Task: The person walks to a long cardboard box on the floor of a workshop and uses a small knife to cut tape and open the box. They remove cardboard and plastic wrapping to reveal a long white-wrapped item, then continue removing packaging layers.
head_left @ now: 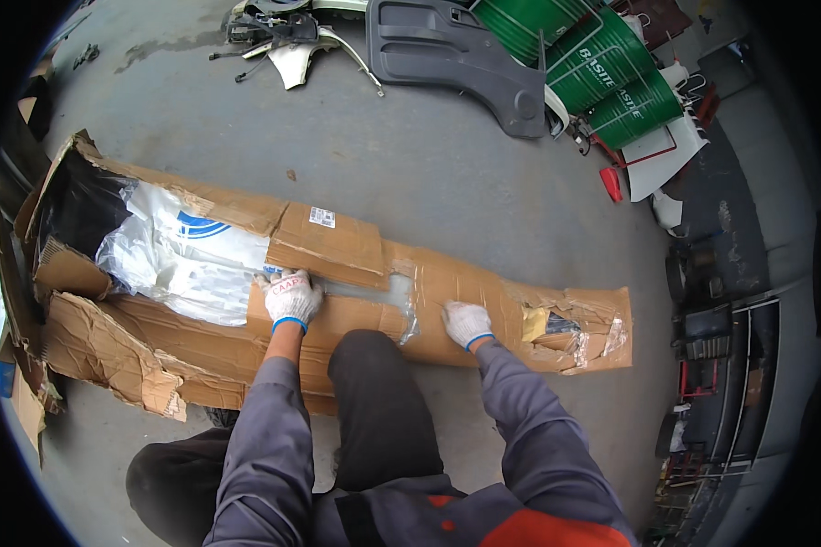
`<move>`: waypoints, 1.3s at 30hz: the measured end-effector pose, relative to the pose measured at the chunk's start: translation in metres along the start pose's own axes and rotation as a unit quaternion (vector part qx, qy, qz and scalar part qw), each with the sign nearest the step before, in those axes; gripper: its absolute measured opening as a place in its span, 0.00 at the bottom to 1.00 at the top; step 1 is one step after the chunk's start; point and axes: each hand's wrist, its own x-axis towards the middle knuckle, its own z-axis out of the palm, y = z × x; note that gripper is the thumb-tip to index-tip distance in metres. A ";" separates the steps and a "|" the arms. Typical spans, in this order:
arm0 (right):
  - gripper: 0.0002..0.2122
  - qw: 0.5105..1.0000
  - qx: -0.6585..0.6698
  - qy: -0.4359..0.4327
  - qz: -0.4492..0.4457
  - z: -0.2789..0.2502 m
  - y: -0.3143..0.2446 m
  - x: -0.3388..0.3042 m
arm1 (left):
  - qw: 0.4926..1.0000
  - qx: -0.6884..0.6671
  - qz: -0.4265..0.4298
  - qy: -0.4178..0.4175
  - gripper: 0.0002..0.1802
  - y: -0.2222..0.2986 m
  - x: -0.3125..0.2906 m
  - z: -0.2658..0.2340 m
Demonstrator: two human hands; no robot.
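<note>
A long, torn cardboard box (337, 314) lies on the floor across my front. Its left part gapes, showing clear and white plastic wrapping (187, 264) with a blue curved print, and a black sheet (87, 205) at the far left end. My left hand (292, 299), in a white knit glove, curls its fingers over the cardboard's edge beside the plastic. Further right, my gloved right hand (467, 323) is closed and rests against the taped cardboard; whatever it may hold is hidden. Clear tape (406, 305) crosses the box between the hands.
My knee (379, 365) is up close to the box. Beyond it lie a dark door panel (461, 64), a pale car body part (296, 62) and green drums (602, 68). A red piece (610, 184) sits at right, with shelving (734, 383) behind. Loose cardboard (18, 346) stands at left.
</note>
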 end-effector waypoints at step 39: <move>0.08 0.996 -0.017 0.018 -0.081 -0.014 -0.041 0.045 | 0.994 0.046 -0.024 0.092 0.24 0.004 0.000 0.034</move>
